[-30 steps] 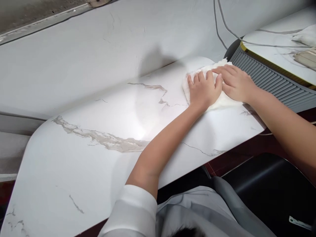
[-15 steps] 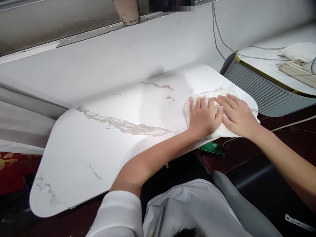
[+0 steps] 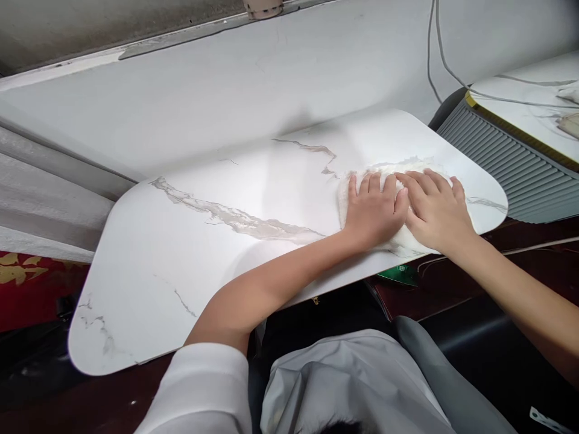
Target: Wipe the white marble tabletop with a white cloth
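A white cloth (image 3: 342, 202) lies on a white marble-patterned tabletop (image 3: 217, 271) with rounded corners, toward its right end. My left hand (image 3: 376, 211) presses on the cloth's left part, fingers apart and pointing away from me. Beside it, my right hand (image 3: 441, 211) rests on the cloth's right part with its fingers spread. The tip of my left thumb is close to the fingers of my right hand. Both palms hide much of the cloth.
A pale wall stands behind the tabletop, with a cup (image 3: 263, 8) on the ledge above. Grey cables (image 3: 446, 57) hang at the back right, near a ribbed grey cabinet (image 3: 511, 160). Under the front edge lies a green object (image 3: 400, 275). A grey curtain (image 3: 49, 193) hangs at left.
Both hands have slid the cloth leftward along the tabletop, away from its right end. The camera's view has turned slightly left and down.
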Demonstrator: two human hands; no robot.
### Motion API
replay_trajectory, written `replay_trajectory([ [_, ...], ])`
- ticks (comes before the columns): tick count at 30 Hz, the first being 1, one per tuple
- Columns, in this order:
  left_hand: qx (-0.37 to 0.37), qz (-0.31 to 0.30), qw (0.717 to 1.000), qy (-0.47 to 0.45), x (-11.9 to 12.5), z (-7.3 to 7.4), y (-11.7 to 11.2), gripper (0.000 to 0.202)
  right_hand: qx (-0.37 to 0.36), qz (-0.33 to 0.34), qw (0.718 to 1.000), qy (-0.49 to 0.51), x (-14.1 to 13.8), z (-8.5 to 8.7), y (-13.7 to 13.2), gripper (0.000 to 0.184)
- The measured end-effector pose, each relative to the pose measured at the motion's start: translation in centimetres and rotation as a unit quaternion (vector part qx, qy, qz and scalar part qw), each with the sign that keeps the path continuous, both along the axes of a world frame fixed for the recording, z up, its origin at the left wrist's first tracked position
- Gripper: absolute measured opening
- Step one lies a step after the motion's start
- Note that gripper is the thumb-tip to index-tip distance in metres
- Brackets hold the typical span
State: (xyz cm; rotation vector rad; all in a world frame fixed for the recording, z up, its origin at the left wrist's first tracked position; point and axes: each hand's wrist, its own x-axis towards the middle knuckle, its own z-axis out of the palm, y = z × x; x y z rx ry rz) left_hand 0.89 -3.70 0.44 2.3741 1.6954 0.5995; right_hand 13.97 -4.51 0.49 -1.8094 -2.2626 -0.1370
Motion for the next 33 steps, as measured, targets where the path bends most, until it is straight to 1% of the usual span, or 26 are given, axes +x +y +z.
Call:
replay_trajectory([
  [3,-0.007,0.02,1.0,-0.011,-0.7,-0.1,2.1,0.045,-0.014,0.01,1.0,0.0,-0.8,0.1,2.2,0.056],
  [5,-0.01,0.033,0.999,-0.02,-1.3,-0.2,4.0,0.043,-0.018,0.022,1.0,0.006,-1.5,0.1,4.2,0.055],
  [8,-0.008,0.035,0.999,-0.038,-2.5,-0.3,7.3,0.04,-0.013,0.036,0.999,0.025,-2.7,0.0,7.5,0.052],
  [15,0.012,0.045,0.995,-0.087,-5.2,-0.5,14.1,0.033,-0.035,0.033,0.998,0.05,-5.8,0.1,14.3,0.046],
  [19,0.022,0.05,0.994,-0.096,-6.3,-1.0,17.7,0.032,-0.023,0.038,0.996,0.072,-7.0,-0.1,17.6,0.043],
  [22,0.017,0.071,0.993,-0.088,-7.0,-1.2,19.9,0.031,-0.012,0.032,0.996,0.083,-7.8,-0.3,19.7,0.041],
  [24,0.006,0.086,0.992,-0.089,-7.3,-1.2,20.9,0.03,-0.004,0.026,0.997,0.079,-8.2,-0.4,20.8,0.042],
  [26,0.004,0.093,0.991,-0.097,-7.6,-1.0,21.2,0.032,0.005,0.017,0.998,0.067,-8.4,-0.4,21.6,0.044],
  [29,0.014,0.094,0.989,-0.111,-7.7,-0.7,20.9,0.037,0.014,0.014,0.998,0.052,-8.6,-0.4,22.2,0.048],
  [33,0.008,0.102,0.988,-0.116,-7.5,-0.6,20.3,0.038,0.017,0.029,0.998,0.061,-8.4,-0.6,22.1,0.05],
])
